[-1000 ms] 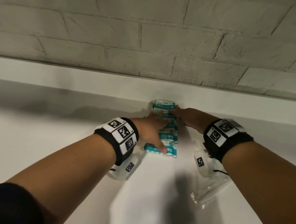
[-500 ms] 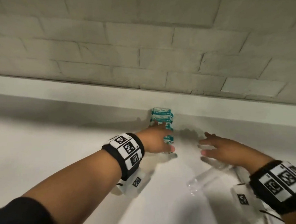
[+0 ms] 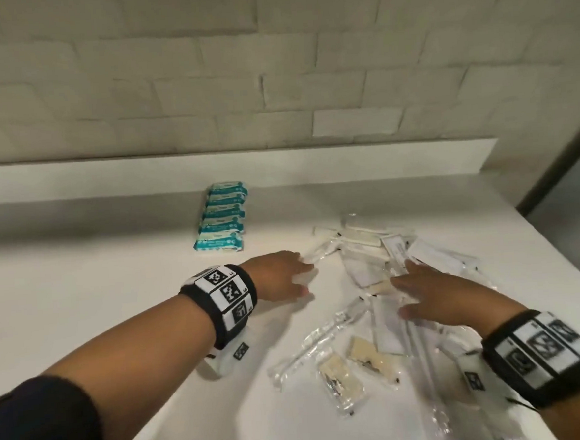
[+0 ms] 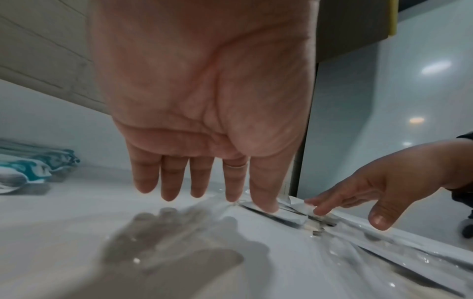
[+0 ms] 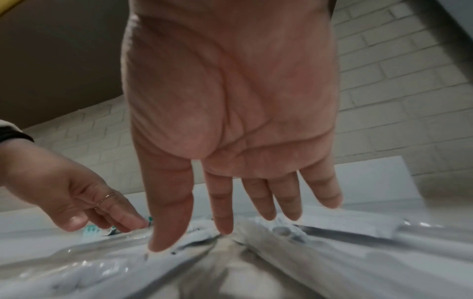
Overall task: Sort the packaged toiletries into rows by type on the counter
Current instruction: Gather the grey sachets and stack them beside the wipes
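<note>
A row of several teal-and-white packets (image 3: 222,220) lies near the back ledge, also at the left of the left wrist view (image 4: 28,168). A loose pile of clear-wrapped toiletries (image 3: 370,265) covers the counter's right side. My left hand (image 3: 285,275) hovers palm down at the pile's left edge, fingers straight (image 4: 202,182), fingertips at a clear packet (image 3: 313,257). My right hand (image 3: 434,295) is spread flat over the pile, fingers straight (image 5: 256,210), just above the wrappers. Neither hand holds anything.
White counter (image 3: 80,286) with bare room on the left and in front of the teal row. A raised white ledge (image 3: 107,177) and brick wall (image 3: 271,66) stand behind. The counter's right edge (image 3: 558,245) runs beside a dark door frame. Two beige packets (image 3: 341,377) lie near me.
Both hands have left the teal row and moved right and toward me to the clear-wrapped pile. The view has swung right, bringing the pile in.
</note>
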Tool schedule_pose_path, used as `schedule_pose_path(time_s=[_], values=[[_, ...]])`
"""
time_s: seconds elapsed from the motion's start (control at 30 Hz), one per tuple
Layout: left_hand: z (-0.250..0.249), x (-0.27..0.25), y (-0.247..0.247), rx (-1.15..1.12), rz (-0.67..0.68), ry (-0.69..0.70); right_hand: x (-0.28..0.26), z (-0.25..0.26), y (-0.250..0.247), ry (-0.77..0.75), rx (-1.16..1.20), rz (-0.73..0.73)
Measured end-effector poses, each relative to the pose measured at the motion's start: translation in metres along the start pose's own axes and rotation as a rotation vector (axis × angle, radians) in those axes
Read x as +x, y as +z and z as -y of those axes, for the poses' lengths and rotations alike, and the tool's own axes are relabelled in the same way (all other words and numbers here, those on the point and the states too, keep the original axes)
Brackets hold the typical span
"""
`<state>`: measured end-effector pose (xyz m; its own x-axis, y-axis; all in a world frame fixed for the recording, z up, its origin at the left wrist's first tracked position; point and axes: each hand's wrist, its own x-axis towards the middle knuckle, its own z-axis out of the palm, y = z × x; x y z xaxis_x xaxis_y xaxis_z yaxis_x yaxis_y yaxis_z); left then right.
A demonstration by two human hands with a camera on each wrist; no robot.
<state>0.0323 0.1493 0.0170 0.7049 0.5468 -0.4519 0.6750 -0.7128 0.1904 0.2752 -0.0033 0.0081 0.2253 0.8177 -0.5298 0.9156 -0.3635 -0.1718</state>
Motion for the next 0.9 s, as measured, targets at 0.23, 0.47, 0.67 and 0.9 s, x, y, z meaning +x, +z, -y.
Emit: schedule_pose_path(time_s=[0.23, 0.47, 0.67, 0.9], values=[[-0.040, 0.004, 0.024, 0.058, -0.026, -0.192, -0.016, -0.016, 0.018, -0.194, -0.026, 0.024], [-0.097, 0.014, 0.041, -0.108, -0.234, -0.033, -0.021, -0.035, 0.000, -0.275, 0.112, -0.158], [-0.115, 0.020, 0.048, -0.020, -0.125, -0.140, 0.010, -0.085, -0.021, -0.030, 0.103, -0.375], [-0.107, 0.037, 0.032, 0.009, -0.272, -0.313, 0.037, -0.097, -0.021, -0.017, 0.094, -0.392]])
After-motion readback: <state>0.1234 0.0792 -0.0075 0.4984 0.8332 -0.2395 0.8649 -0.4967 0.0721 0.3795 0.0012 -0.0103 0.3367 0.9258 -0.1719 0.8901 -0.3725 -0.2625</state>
